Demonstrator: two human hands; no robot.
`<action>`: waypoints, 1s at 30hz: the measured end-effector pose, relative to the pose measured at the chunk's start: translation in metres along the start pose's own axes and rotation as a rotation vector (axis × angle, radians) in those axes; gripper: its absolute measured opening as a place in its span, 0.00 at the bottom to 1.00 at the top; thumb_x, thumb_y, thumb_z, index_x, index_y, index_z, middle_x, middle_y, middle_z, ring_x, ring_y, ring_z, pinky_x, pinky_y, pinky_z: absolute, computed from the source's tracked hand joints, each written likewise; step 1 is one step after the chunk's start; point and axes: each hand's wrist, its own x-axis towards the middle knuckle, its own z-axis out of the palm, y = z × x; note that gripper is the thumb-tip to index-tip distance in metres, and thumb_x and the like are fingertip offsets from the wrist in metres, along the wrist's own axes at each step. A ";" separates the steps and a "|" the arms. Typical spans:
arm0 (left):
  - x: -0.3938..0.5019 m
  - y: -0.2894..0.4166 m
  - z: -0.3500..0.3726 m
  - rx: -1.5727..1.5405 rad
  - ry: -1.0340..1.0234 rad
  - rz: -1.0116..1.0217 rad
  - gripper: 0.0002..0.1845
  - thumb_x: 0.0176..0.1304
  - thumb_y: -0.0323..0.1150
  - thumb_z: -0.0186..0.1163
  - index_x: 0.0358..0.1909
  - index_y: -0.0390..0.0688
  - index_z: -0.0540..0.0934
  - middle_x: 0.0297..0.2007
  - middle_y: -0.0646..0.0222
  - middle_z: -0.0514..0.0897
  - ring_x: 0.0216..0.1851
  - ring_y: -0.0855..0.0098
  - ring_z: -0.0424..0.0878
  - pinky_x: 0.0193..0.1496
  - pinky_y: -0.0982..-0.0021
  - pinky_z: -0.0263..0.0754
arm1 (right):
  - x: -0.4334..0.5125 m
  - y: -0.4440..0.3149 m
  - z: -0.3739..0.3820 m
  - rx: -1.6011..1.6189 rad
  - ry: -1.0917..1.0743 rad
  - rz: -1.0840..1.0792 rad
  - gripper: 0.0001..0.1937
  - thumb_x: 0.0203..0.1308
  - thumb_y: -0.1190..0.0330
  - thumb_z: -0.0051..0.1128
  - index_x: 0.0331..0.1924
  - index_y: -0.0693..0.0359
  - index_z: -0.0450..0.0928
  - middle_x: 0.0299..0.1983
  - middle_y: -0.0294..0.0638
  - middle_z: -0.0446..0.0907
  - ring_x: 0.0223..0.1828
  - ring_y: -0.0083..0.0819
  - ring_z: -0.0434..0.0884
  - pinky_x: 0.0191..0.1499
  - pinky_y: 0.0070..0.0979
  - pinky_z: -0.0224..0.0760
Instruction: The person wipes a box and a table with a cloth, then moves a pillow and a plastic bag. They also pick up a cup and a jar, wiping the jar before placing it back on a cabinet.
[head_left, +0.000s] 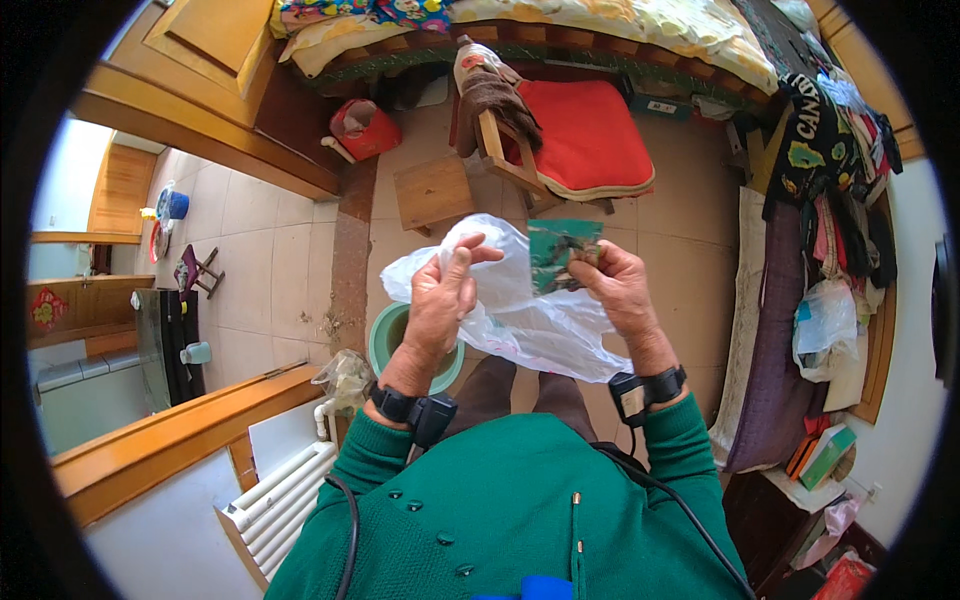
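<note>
A white translucent plastic bag (525, 330) hangs spread out in front of me. My left hand (446, 300) grips its upper left part, bunched around the thumb and fingers. In my right hand (615, 289) is a small green printed packet (555, 251), pinched by its right side between thumb and fingers. The packet is in front of the bag's right part; its contents cannot be made out. Below my left forearm stands a light green basin (381, 352), partly hidden by the arm.
Ahead are a small wooden stool (433, 191), a chair with a red cushion (589, 139) and a red bucket (365, 127) by the bed (600, 15). A white radiator (281, 495) is at my lower left. Clothes (832, 165) are piled on the right.
</note>
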 end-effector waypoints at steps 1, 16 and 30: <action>-0.002 0.003 -0.003 -0.039 -0.030 0.011 0.19 0.77 0.40 0.48 0.59 0.40 0.76 0.48 0.61 0.85 0.16 0.90 0.58 0.20 0.87 0.56 | -0.004 0.000 -0.014 -0.026 -0.007 0.012 0.05 0.63 0.77 0.62 0.42 0.66 0.81 0.34 0.31 0.83 0.34 0.16 0.79 0.41 0.19 0.78; -0.035 0.048 -0.005 -0.279 -0.512 0.106 0.29 0.79 0.50 0.35 0.74 0.46 0.57 0.54 0.38 0.79 0.09 0.91 0.54 0.15 0.85 0.53 | 0.091 0.130 0.074 -0.653 -0.415 0.041 0.20 0.57 0.58 0.58 0.43 0.70 0.76 0.38 0.58 0.81 0.40 0.49 0.80 0.45 0.41 0.71; -0.055 0.084 -0.073 -0.173 -0.307 0.249 0.30 0.79 0.50 0.31 0.76 0.48 0.52 0.50 0.41 0.81 0.08 0.92 0.55 0.14 0.87 0.54 | 0.091 0.208 -0.025 -1.147 -0.402 0.173 0.27 0.55 0.59 0.58 0.60 0.58 0.74 0.61 0.49 0.75 0.62 0.48 0.73 0.64 0.39 0.66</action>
